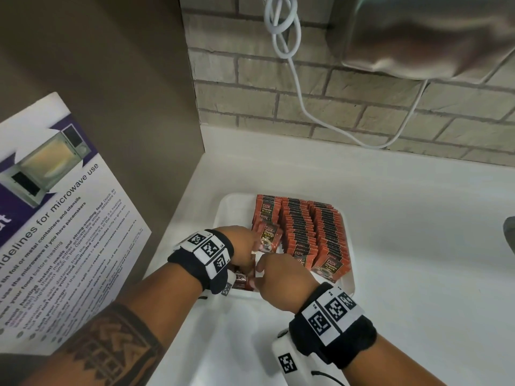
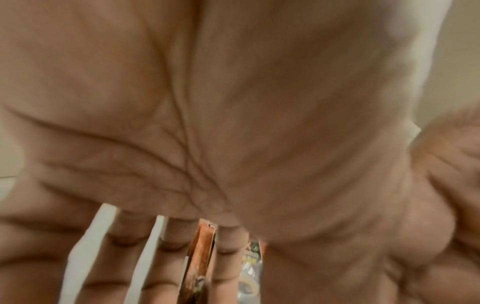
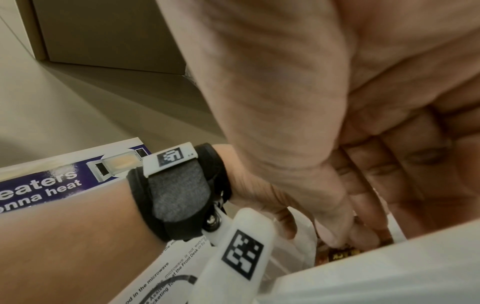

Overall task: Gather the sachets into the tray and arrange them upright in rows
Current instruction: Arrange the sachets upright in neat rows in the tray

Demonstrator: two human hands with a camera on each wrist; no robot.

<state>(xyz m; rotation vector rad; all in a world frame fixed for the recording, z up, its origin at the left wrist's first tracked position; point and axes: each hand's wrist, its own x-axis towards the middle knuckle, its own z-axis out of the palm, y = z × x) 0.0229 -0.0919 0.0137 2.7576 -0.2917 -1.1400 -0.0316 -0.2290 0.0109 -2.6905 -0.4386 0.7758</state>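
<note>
Head view: red sachets [image 1: 302, 235] stand in rows along the right side of a white tray [image 1: 234, 210] on a white counter [image 1: 418, 218], as both hands work its near-left corner.
Left hand [image 1: 241, 246] pinches one sachet [image 1: 268, 234] upright; right hand [image 1: 284, 284] curls onto loose ones [image 1: 242, 280] below. Best practice, arguably: square each edge against the left-hand row before releasing.
</note>
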